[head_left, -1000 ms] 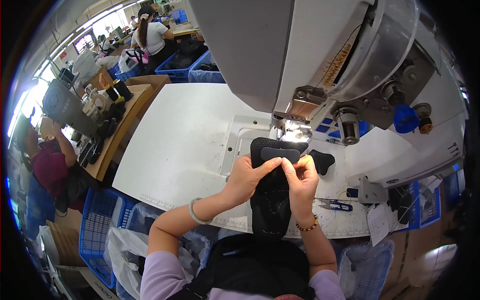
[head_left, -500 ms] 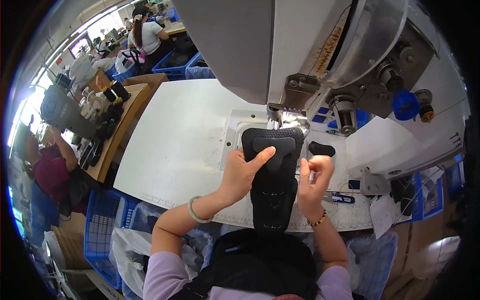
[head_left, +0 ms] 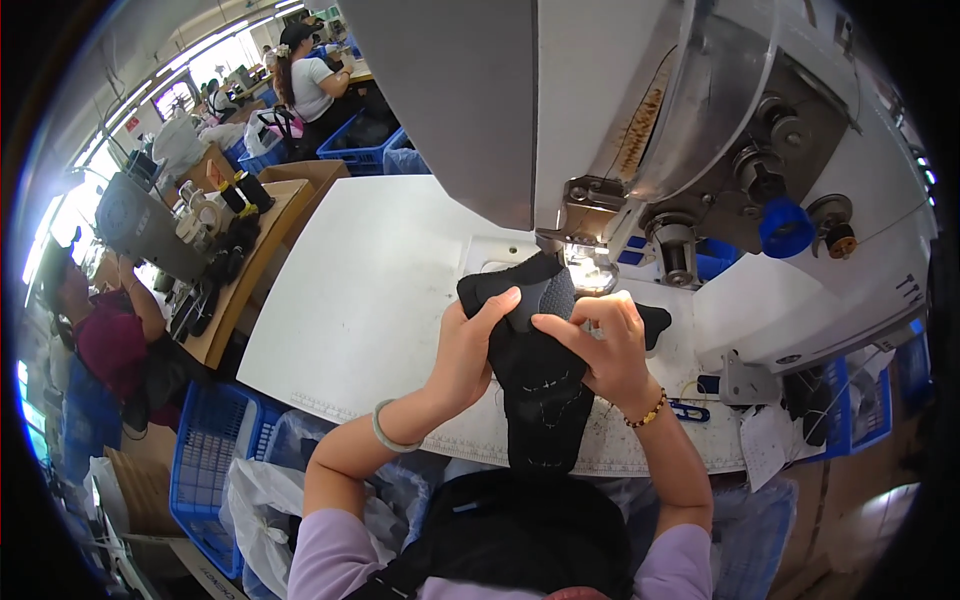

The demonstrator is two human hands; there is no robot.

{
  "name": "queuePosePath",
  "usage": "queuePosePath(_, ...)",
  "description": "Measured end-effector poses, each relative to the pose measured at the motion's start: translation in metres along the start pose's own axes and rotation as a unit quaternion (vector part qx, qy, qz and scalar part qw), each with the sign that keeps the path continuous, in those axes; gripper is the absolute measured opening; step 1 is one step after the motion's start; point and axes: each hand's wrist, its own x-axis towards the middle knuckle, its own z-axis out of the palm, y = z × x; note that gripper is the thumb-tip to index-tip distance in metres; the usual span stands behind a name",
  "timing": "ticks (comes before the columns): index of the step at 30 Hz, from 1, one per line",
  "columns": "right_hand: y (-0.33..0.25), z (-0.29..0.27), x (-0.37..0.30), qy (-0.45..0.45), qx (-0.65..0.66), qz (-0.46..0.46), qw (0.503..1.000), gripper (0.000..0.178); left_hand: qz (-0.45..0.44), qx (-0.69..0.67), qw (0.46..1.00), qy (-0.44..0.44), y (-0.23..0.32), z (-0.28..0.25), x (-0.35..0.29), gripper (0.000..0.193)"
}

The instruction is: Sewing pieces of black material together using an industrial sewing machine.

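I've got the left hand (head_left: 468,350) and right hand (head_left: 605,345) both clamped on the black shoe piece (head_left: 535,380), fingers pinching its top edge together. Half a second ago the hands sat apart with the piece flat; now they've closed in and lifted its upper end toward the sewing machine (head_left: 640,140), just below the lit needle area. Its lower end hangs over the white bench (head_left: 370,290) edge. I reckon I'm lining it up for stitching.

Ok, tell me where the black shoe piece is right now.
Centre of the head view: the black shoe piece lies on the white table, pinched between left hand and right hand.
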Motion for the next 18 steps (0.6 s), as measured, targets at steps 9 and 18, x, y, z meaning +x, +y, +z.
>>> queuePosePath(9, 0.015, 0.010, -0.010, 0.040, 0.046, 0.141, 0.988, 0.051, 0.095, 0.063, 0.993, -0.039, -0.007, 0.009, 0.047, 0.015)
queuePosePath(18, 0.017, 0.006, -0.008, 0.033, 0.049, 0.125, 0.990, 0.044, 0.118, 0.125, 0.983, -0.058, -0.007, 0.010, 0.050, 0.017)
